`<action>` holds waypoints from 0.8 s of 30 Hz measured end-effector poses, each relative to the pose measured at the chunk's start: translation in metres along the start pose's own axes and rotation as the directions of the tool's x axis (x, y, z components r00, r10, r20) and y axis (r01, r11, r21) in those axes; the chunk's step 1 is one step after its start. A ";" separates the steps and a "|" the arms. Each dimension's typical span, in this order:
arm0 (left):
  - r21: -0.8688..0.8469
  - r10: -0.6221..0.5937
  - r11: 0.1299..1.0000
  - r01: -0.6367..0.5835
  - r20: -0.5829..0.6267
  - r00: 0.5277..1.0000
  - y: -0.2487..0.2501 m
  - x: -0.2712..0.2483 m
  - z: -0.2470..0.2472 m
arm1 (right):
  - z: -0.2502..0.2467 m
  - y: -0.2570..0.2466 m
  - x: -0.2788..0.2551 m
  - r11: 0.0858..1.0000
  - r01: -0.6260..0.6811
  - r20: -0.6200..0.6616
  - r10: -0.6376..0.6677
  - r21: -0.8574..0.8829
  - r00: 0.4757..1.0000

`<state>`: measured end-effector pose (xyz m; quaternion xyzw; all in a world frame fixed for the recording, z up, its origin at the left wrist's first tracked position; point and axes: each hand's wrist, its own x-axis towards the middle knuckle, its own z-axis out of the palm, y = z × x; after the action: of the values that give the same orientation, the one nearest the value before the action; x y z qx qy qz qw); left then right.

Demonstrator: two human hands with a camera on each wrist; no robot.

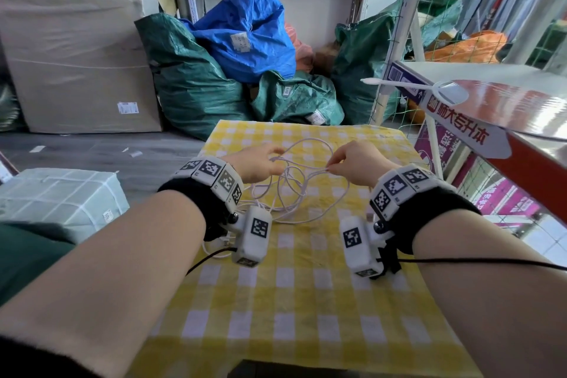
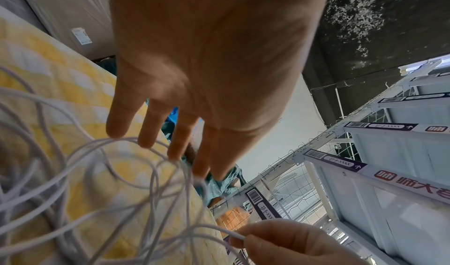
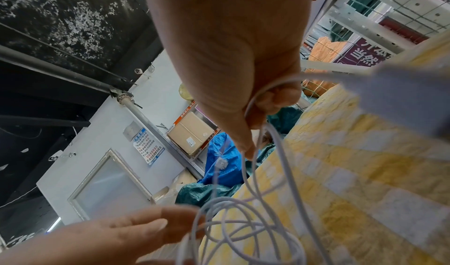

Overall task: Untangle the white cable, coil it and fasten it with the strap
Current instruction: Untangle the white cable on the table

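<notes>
Pinching white cable strands, both hands' fingers work beside crowded shelf.

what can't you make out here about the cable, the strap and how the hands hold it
- Strap: none identifiable in any view.
- White cable crossings: strands too thin in the head view, blurred in both wrist views.
- Cable's near loops: hidden behind the left wrist camera in the head view.
- Left hand grip: fingertips blurred in the left wrist view.
- Right hand pinches a strand; its fingertips are small in the head view.
</notes>
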<state>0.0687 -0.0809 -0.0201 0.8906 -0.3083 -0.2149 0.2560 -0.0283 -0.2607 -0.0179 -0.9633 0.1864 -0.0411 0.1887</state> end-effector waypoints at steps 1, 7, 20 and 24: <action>-0.009 0.009 1.000 -0.008 0.062 0.998 0.002 -0.002 0.001 | 0.000 0.001 0.000 1.000 -0.004 0.005 0.004 0.002 1.000; -0.042 0.013 0.999 0.000 0.307 0.952 0.007 -0.009 0.003 | 0.000 0.010 0.002 0.997 -0.063 -0.029 0.064 0.034 0.998; 0.152 0.004 0.988 -0.004 -0.002 1.000 0.004 0.011 0.007 | -0.006 0.001 -0.006 0.943 0.011 -0.062 0.010 0.332 0.998; 0.278 -0.069 0.960 0.029 0.133 0.989 -0.001 0.012 0.014 | -0.008 0.000 -0.008 0.917 0.037 -0.091 -0.001 0.398 0.996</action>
<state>0.0700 -0.0931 -0.0342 0.9074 -0.3303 -0.2390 0.1019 -0.0372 -0.2600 -0.0101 -0.9036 0.1730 -0.1228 0.3722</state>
